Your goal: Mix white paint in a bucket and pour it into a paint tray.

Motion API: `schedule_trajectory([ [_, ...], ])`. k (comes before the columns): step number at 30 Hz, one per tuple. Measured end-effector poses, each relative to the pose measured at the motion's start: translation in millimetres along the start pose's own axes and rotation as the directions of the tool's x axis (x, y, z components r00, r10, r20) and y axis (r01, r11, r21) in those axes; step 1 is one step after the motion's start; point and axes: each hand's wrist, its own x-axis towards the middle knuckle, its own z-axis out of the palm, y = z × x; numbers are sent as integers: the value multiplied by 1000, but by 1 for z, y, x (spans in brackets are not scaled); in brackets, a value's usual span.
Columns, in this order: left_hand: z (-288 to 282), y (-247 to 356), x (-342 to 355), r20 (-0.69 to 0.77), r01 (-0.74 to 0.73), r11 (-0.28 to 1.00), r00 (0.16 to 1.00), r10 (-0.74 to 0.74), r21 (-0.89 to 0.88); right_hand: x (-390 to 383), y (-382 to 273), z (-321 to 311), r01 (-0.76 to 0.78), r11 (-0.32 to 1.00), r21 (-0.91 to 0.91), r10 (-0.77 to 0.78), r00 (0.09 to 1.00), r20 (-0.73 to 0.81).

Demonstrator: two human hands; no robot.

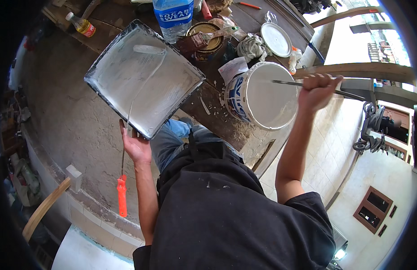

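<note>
My left hand [139, 149] holds the black-rimmed paint tray [114, 78] by its near edge, thumb outside and fingers partly hidden beneath. White paint coats the tray. A paint roller [149, 49] lies in it, its wire frame crossing the near edge beside my hand, and its orange handle [122, 198] hangs outside. In my right fist [317, 92] is a thin dark stick [287, 83], whose far end reaches into a white paint bucket [237, 100]. Whitish paint fills the visible inside of the bucket, which tilts or stands on the wooden bench.
Beyond the tray stand a large blue-labelled plastic bottle [173, 18] and an open paint can [208, 38] with a paintbrush [201, 40] across it. A grey rag [252, 47] and a white lid [276, 39] lie near the bucket. A small bottle [81, 25] stands at far left.
</note>
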Motion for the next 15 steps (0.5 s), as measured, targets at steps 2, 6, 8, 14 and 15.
schedule_trajectory([
  [2, -1, -1, 0, -37, 7, 1000, 999, -8, -14, -24, 25, 3, -205, 978, 32, 199, 969, 145],
  [6, -7, -2, 3, -19, -11, 1000, 1000, 11, -15, -30, -11, -2, -433, 863, -260, 499, 811, 307],
  [8, -5, -4, 3, -29, 2, 1000, 1000, -2, -16, -9, -16, -8, -347, 884, -313, 413, 894, 175],
  [14, -6, -1, 4, 5, -12, 1000, 1000, 12, -25, -8, 20, 2, 60, 994, -96, -59, 998, 19],
  [15, -8, -2, 2, -1, -13, 1000, 1000, 13, -24, -17, 23, 0, 1, 998, -70, 7, 993, 117],
])
